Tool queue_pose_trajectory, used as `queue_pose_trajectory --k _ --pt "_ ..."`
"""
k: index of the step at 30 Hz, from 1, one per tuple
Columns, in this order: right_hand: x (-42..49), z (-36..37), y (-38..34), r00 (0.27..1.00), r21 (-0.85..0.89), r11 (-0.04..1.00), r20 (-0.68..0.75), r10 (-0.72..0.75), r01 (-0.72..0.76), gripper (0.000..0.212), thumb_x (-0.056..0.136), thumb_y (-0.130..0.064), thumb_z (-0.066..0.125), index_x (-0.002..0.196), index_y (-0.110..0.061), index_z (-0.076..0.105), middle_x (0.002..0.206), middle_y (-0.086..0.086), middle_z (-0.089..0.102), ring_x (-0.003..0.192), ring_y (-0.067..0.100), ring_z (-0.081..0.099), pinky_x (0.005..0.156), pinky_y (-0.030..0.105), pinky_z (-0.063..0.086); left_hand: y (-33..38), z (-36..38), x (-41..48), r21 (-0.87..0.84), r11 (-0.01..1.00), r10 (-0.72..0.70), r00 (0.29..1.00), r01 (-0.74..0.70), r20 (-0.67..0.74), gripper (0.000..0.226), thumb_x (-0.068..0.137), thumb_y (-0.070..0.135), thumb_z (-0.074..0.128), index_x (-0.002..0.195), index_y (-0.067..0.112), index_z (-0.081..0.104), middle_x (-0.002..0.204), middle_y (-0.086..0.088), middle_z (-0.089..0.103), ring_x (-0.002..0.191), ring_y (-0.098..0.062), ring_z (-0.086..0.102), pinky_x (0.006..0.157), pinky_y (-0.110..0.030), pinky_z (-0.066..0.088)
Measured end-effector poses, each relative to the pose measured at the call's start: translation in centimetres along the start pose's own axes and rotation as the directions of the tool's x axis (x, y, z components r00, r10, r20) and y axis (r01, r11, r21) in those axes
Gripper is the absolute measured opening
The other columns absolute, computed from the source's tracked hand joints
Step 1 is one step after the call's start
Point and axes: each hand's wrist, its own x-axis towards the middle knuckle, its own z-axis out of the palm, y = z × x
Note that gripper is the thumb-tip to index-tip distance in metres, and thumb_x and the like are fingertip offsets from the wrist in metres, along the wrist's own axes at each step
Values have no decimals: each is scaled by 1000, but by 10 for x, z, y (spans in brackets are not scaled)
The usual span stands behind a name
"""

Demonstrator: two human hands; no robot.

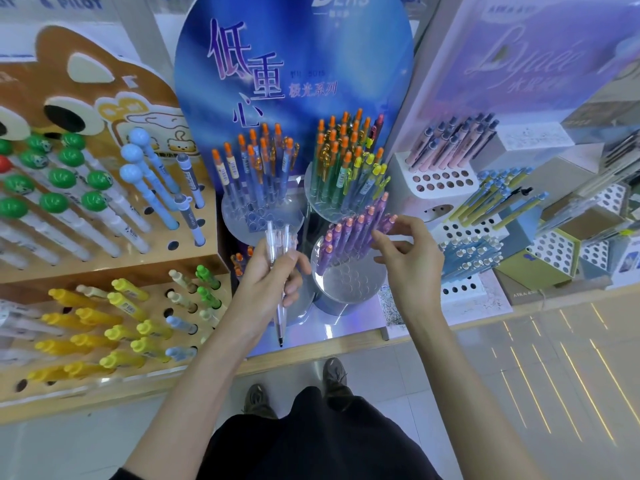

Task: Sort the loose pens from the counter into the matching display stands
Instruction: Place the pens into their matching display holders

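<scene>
My left hand point(273, 278) grips a small bunch of clear pens point(280, 244), tips pointing down toward the counter edge. To its right, my right hand point(403, 244) hovers with loosely bent fingers at the purple pens point(353, 233), which stand in a round clear stand point(346, 282); whether the fingertips touch a pen I cannot tell. Behind are two more round clear stands: one with blue orange-capped pens point(256, 168) and one with green and yellow pens point(346, 168).
A brown bear-shaped stand point(104, 261) at left holds green-ball, blue-ball and yellow pens. White perforated stands point(440, 181) at right carry pink and blue pens. A blue oval sign point(294, 64) rises behind. The wooden counter edge point(311, 351) runs in front of my feet.
</scene>
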Motion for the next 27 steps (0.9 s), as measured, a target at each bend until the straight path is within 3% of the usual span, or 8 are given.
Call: queue_pose_trajectory --k 3,6,10,17,20,22,24,27 --pt "-19 -3 -4 995 -24 996 -59 -84 82 22 89 -20 66 105 -31 55 100 -6 57 82 14 62 69 29 54 6 -2 -3 -29 999 23 999 -22 49 12 89 21 44 96 11 42 74 1 65 48 -9 41 45 -18 36" --pt "-38 -3 -22 992 18 992 12 -128 127 6 88 -31 60 88 -37 62 85 -13 59 74 5 57 64 14 43 15 -1 -11 -39 999 44 988 -38 150 16 95 26 45 100 12 39 77 -5 68 47 -10 43 48 -18 39" --pt "-48 2 -52 959 189 981 283 -9 -47 14 86 -33 63 87 -24 73 76 -12 60 63 3 50 59 17 40 34 10 -14 -34 999 11 968 -3 252 30 91 30 51 106 9 37 69 -9 68 39 -11 41 43 -17 37" --pt "-75 -13 -51 893 516 786 440 96 -339 20 84 -21 62 88 -1 66 47 -3 39 47 14 42 55 21 37 43 32 -20 32 999 -47 871 36 490 47 86 44 59 105 8 35 68 -10 68 35 -14 47 37 -20 35" --pt "-82 -34 -37 946 607 740 298 125 -289 13 87 -22 63 82 -10 67 57 6 50 48 25 51 57 23 45 34 55 -21 61 990 -144 879 130 455 65 88 59 47 113 -1 39 78 -12 71 51 -23 64 41 -22 44" --pt "-81 -54 -22 977 564 798 105 187 -213 11 87 -26 62 82 -18 67 84 12 70 71 30 60 63 22 46 23 73 -19 69 979 -206 904 194 376 65 86 54 42 113 -6 44 86 -10 73 67 -24 70 50 -25 51" --pt "-76 -77 -8 985 525 840 -23 173 -135 10 90 -28 59 82 -23 63 96 6 74 85 16 65 71 16 46 10 94 -14 154 978 -185 926 141 328 56 85 51 41 102 -1 55 91 -1 72 80 -15 70 65 -23 52" --pt "-64 -114 11 981 518 852 -118 153 -70 13 94 -32 56 89 -21 59 86 0 73 83 11 66 76 15 47 -6 132 -8 247 969 -85 938 0 335 34 84 49 42 90 22 62 92 14 68 91 0 62 81 -17 44"
